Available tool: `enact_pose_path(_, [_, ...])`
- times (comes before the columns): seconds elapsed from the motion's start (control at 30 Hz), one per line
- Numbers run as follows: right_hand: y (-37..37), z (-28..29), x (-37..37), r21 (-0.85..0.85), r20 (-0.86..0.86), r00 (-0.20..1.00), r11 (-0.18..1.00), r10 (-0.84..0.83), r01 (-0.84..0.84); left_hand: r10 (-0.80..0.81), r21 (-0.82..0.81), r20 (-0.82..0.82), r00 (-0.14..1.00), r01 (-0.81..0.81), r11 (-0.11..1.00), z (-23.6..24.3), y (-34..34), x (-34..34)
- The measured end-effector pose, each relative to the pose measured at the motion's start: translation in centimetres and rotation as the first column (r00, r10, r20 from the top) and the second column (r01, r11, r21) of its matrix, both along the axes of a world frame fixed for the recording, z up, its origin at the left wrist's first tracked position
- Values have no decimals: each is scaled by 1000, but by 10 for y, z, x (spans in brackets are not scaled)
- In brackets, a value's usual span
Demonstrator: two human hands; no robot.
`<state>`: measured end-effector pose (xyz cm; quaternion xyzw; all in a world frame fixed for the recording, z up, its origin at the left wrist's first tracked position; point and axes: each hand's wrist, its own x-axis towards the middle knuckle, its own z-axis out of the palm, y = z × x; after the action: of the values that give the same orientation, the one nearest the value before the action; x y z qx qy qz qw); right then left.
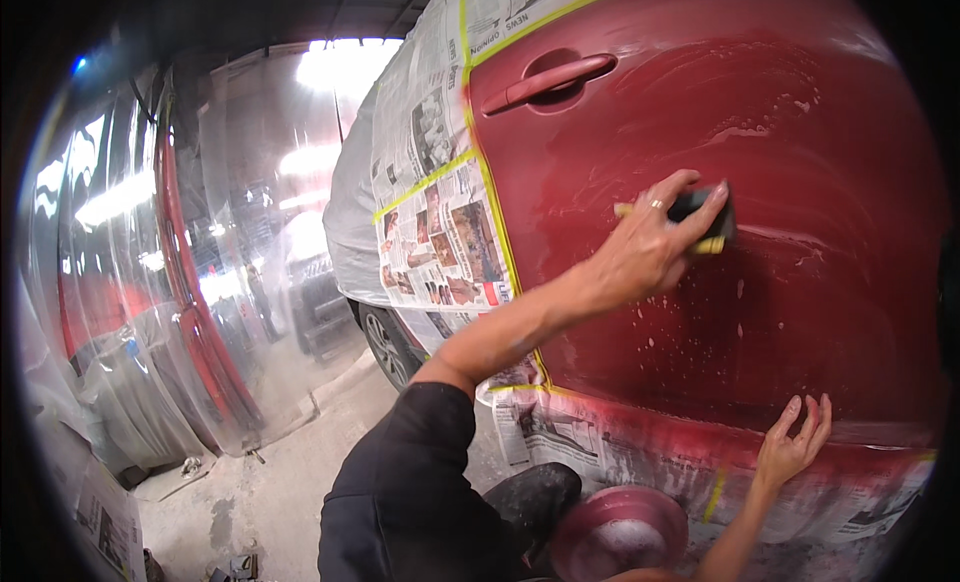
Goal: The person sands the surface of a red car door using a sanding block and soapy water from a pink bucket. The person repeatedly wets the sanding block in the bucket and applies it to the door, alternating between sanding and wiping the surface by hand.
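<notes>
My left hand (670, 227) grips a dark sanding block (724, 220) with yellow edges against the red car door (840, 262), below and to the right of its handle (545, 85). Pale wet streaks and drips mark the paint around the block. My right hand (797, 432) is near the door's lower edge with fingers spread and nothing in them. Newspaper masking (440, 242) edged with yellow tape borders the door on the left, top and bottom. A pink basin (590, 552) of foamy liquid sits below the door, near my right forearm.
Sheeting (355, 242) drapes the car to the left, above a wheel (388, 347). Clear plastic curtains (240, 182) and a red post (195, 342) stand further left. My knee is bent beside the basin over a dusty floor (240, 512) with small objects at its near edge.
</notes>
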<state>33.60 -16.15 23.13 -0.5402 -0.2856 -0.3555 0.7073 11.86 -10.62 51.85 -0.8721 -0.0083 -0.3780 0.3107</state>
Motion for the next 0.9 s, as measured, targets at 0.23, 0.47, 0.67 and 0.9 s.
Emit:
enact_pose_path(0.23, [41, -12, -12, 81, 54, 995, 994, -81, 76, -29, 247, -36, 999, 37, 968, 32, 69, 29])
enact_pose_path(0.47, [65, -25, -8, 133, 76, 982, 977, -175, 164, 95, 274, 5, 995, -93, 957, 13, 110, -61])
enact_pose_path(0.67, [71, -38, -3, 96, 96, 976, 978, -196, 187, -153, 393, 30, 988, 129, 911, 34, 69, 111])
enact_pose_path(0.9, [81, -36, 1, 177, 71, 974, 964, -213, 198, -34, 406, 43, 998, 13, 914, 21, 130, -17])
